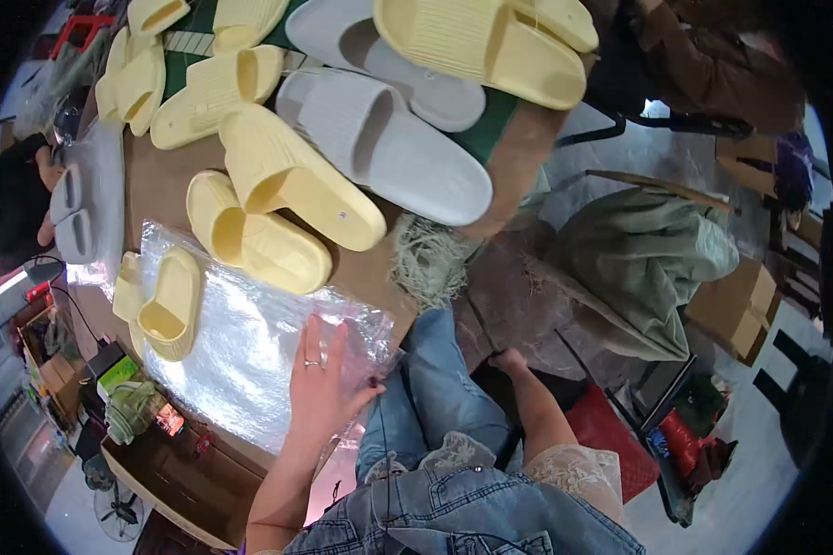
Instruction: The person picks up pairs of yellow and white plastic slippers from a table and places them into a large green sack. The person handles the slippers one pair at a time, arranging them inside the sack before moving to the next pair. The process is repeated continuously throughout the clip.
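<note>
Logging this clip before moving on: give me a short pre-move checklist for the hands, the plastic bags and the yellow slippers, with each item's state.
1. Left hand flat on the clear plastic bags: ok.
2. Left hand gripping a bag: not ok, fingers spread, nothing pinched.
3. Right hand free: cannot tell; it hangs low beside the knee, the fingers hidden.
4. Yellow slipper pair on the bags, left of the hand: ok, stacked together.
5. Next yellow slippers close by on the table: ok, just beyond the bags.
6. Bag mouth open: cannot tell, the plastic glares.
</note>
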`<control>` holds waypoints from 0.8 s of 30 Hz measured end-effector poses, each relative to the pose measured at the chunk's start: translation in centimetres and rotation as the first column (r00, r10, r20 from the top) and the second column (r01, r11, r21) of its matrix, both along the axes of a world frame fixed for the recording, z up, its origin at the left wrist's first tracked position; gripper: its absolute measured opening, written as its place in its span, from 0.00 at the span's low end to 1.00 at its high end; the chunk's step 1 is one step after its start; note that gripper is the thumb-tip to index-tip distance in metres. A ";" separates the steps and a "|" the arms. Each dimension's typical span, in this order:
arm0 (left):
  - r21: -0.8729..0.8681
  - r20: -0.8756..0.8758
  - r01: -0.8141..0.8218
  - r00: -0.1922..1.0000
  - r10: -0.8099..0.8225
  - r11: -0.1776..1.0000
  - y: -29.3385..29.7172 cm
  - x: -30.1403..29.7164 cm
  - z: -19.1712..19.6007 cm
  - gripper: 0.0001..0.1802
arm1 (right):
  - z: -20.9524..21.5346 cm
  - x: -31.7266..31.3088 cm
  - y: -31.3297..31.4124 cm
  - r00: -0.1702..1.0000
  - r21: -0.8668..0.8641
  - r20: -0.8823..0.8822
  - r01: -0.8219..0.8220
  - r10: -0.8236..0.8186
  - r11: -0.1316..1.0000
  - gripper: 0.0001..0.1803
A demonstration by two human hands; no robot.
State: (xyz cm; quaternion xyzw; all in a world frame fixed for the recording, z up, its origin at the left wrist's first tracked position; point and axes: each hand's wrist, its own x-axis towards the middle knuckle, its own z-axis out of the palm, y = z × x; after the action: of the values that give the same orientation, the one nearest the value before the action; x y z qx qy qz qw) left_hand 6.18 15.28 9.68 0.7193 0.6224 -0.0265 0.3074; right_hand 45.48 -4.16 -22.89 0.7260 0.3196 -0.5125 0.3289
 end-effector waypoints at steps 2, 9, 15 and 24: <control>-0.017 0.039 0.008 0.999 -0.008 1.000 0.3 -0.9 0.4 0.55 | 0.5 -2.0 5.2 1.000 0.047 0.009 0.010 -0.010 0.999 0.34; 0.017 0.260 -0.124 0.959 0.115 0.992 -1.9 -4.1 1.7 0.44 | -1.2 -6.0 16.6 0.992 0.029 -0.091 -0.090 0.092 0.996 0.28; 0.047 0.264 -0.495 0.844 0.468 0.867 -20.4 -8.6 3.5 0.09 | -0.8 -10.6 22.0 0.944 0.063 -0.086 -0.314 0.319 0.947 0.27; -0.732 -0.328 -0.637 0.641 0.694 0.243 -47.0 -0.3 -15.3 0.19 | 2.3 -9.9 25.4 0.805 0.093 -0.057 -0.585 0.591 0.806 0.26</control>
State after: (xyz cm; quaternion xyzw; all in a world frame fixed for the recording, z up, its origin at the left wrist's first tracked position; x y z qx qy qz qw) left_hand 5.87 -31.72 -5.64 0.1668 0.7726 -0.1464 0.5949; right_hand 35.63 21.23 -20.54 0.5807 0.5598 -0.4035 0.4320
